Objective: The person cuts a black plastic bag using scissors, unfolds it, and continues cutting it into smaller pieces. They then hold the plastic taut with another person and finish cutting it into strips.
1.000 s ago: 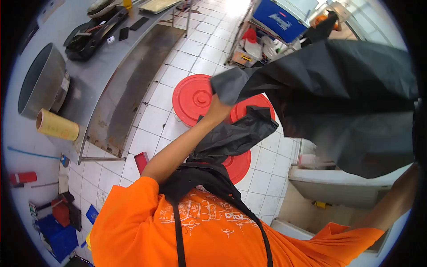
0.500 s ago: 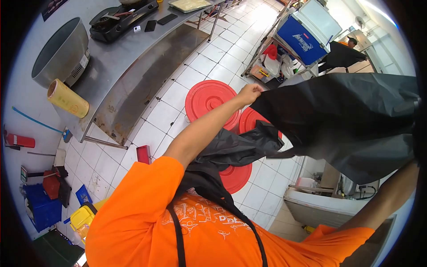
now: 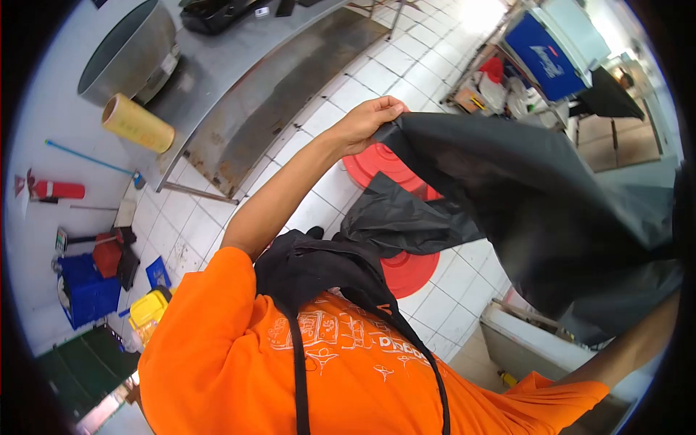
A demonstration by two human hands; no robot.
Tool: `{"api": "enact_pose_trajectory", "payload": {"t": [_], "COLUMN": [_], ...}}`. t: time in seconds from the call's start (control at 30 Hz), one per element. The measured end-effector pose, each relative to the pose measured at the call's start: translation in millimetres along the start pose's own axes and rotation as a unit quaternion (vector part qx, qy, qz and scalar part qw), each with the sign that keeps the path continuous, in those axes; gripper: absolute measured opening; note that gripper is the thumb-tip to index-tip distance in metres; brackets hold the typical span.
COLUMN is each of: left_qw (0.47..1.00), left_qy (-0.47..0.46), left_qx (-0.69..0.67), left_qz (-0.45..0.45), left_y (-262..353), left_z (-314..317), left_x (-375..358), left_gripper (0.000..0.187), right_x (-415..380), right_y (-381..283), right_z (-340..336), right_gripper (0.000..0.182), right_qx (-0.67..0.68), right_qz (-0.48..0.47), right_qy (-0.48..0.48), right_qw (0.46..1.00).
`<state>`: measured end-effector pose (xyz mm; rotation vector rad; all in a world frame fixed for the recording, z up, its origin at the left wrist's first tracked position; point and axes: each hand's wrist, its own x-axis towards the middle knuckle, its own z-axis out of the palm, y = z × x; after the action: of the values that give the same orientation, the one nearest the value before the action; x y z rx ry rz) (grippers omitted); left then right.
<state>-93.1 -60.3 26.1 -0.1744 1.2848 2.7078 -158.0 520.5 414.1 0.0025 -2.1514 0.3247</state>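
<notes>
My left hand (image 3: pixel 372 122) is closed, thumb and fingers pinching the corner of a large black plastic bag (image 3: pixel 500 174). The bag stretches to the right edge of the view, where it sags in loose folds. My right forearm (image 3: pixel 645 337) reaches up toward the bag's far end; the right hand itself is hidden at the dark border. Below, more crumpled black plastic (image 3: pixel 409 221) spreads over red round lids, with one lid (image 3: pixel 412 274) showing nearest me and another (image 3: pixel 383 164) under my left hand's side.
A steel table (image 3: pixel 210 80) runs along the left, bearing a big metal bowl (image 3: pixel 130 54) and a yellow roll (image 3: pixel 138 123). A blue-and-white cooler (image 3: pixel 544 54) stands on a rack at upper right. A fire extinguisher (image 3: pixel 61 190) hangs on the left wall.
My left hand has moved left and up with the bag's corner, drawing it across the view. The camera view has shifted, and the bag now hangs lower on the right.
</notes>
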Motion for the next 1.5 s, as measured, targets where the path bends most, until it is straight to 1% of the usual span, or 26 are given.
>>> {"api": "enact_pose_trajectory", "payload": {"t": [0.03, 0.13, 0.3, 0.37, 0.43, 0.5, 0.53, 0.67, 0.73, 0.77, 0.87, 0.97, 1.03, 1.07, 1.1, 1.13, 1.17, 1.2, 1.23, 1.27, 1.3, 1.33, 1.37, 1.43, 1.47, 1.5], "left_qw": [1.0, 0.998, 0.998, 0.991, 0.987, 0.982, 0.983, 0.987, 0.99, 0.991, 0.988, 0.984, 0.987, 0.987, 0.995, 0.991, 0.991, 0.918, 0.759, 0.77, 0.812, 0.822, 0.83, 0.905, 0.899, 0.92], "left_qy": [0.014, -0.062, -0.057, -0.114, -0.131, -0.123, -0.13, -0.101, -0.09, -0.081, -0.098, -0.116, -0.113, -0.113, -0.096, -0.078, -0.076, -0.006, 0.066, 0.056, 0.048, 0.037, 0.025, -0.077, -0.065, -0.024], "left_qx": [0.003, 0.008, -0.037, -0.074, -0.091, -0.141, -0.128, -0.123, -0.112, -0.103, -0.122, -0.137, -0.112, -0.113, -0.005, 0.106, 0.11, 0.395, 0.644, 0.629, 0.551, 0.521, 0.492, 0.398, 0.381, 0.375], "left_qz": [0.004, 0.032, 0.014, 0.011, 0.011, 0.012, 0.011, 0.013, 0.008, 0.008, 0.002, 0.012, 0.015, 0.014, 0.015, 0.018, 0.02, 0.044, 0.065, 0.09, 0.189, 0.226, 0.263, 0.129, 0.205, 0.116], "left_y": [13.6, 34.6, 65.9, 80.2, 91.7, 113.5, 118.8, 153.5, 172.2, 177.0, 197.2, 212.9, 216.6, 213.8, 207.2, 200.4, 191.0, 179.8, 171.5, 165.0, 162.5, 158.1, 156.3, 163.2, 140.4, 129.8], "left_z": [-1.2, -13.7, -30.8, -46.7, -71.7, -95.0, -118.7, -196.0, -224.0, -234.1, -247.0, -250.3, -256.8, -262.4, -273.4, -283.1, -288.2, -292.0, -296.1, -296.9, -290.5, -283.4, -276.2, -264.2, -275.7, -278.4], "left_x": [-9.4, -29.1, -47.0, -47.7, -44.5, -46.6, -42.0, -39.4, -39.1, -38.8, -39.1, -35.6, -32.1, -27.6, -19.4, -12.0, -8.8, -7.2, -2.4, 8.1, 18.5, 28.8, 36.1, 40.7, 45.7, 44.4], "left_gripper": [0.016, 0.018, 0.022, 0.022, 0.022, 0.022, 0.023, 0.027, 0.029, 0.031, 0.035, 0.038, 0.036, 0.036, 0.046, 0.056, 0.056, 0.072, 0.088, 0.114, 0.119, 0.115, 0.111, 0.088, 0.067, 0.053], "right_x": [6.0, 22.5, 43.6, 46.5, 26.4, -12.5, -35.3, -100.0, -112.4, -116.9, -111.0, -127.7, -133.5, -138.2, -146.2, -155.9, -165.2, -176.4, -199.9, -205.7, -231.8, -255.1, -273.4, -303.3, -312.2, -310.1], "right_y": [-18.3, -78.0, -171.3, -207.2, -244.5, -258.0, -274.2, -342.0, -344.8, -344.6, -319.4, -330.3, -331.6, -335.2, -349.0, -369.0, -390.9, -414.4, -467.1, -462.1, -500.7, -523.6, -552.5, -586.0, -592.2, -603.6], "right_z": [25.7, 109.3, 275.3, 350.4, 420.7, 490.5, 507.8, 517.3, 512.7, 508.1, 490.1, 447.7, 428.1, 420.4, 413.0, 404.1, 396.7, 389.7, 373.3, 378.8, 366.6, 366.1, 359.1, 364.9, 375.2, 379.9], "right_gripper": [0.04, 0.04, 0.039, 0.039, 0.038, 0.033, 0.031, 0.029, 0.032, 0.034, 0.034, 0.031, 0.029, 0.028, 0.028, 0.026, 0.023, 0.016, 0.015, 0.018, 0.015, 0.014, 0.018, 0.019, 0.019, 0.019], "right_qx": [0.02, 0.067, 0.101, 0.084, 0.06, 0.124, 0.158, 0.228, 0.203, 0.263, 0.191, 0.271, 0.418, 0.425, 0.427, 0.415, 0.4, 0.327, 0.317, 0.202, 0.285, 0.309, 0.288, 0.376, 0.355, 0.364], "right_qz": [-0.012, -0.045, -0.079, -0.072, -0.056, -0.185, -0.169, -0.159, -0.092, -0.039, -0.033, 0.034, 0.213, 0.252, 0.252, 0.196, 0.139, 0.046, 0.011, -0.054, -0.111, -0.233, -0.23, -0.232, -0.246, -0.258], "right_qy": [-0.009, -0.046, -0.13, -0.183, -0.242, -0.246, -0.27, -0.284, -0.322, -0.324, -0.358, -0.326, -0.417, -0.416, -0.416, -0.436, -0.454, -0.459, -0.451, -0.501, -0.5, -0.464, -0.508, -0.549, -0.563, -0.558], "right_qw": [1.0, 0.996, 0.983, 0.977, 0.967, 0.943, 0.935, 0.918, 0.92, 0.908, 0.913, 0.905, 0.779, 0.764, 0.763, 0.775, 0.784, 0.825, 0.834, 0.84, 0.81, 0.797, 0.779, 0.71, 0.705, 0.7]}}
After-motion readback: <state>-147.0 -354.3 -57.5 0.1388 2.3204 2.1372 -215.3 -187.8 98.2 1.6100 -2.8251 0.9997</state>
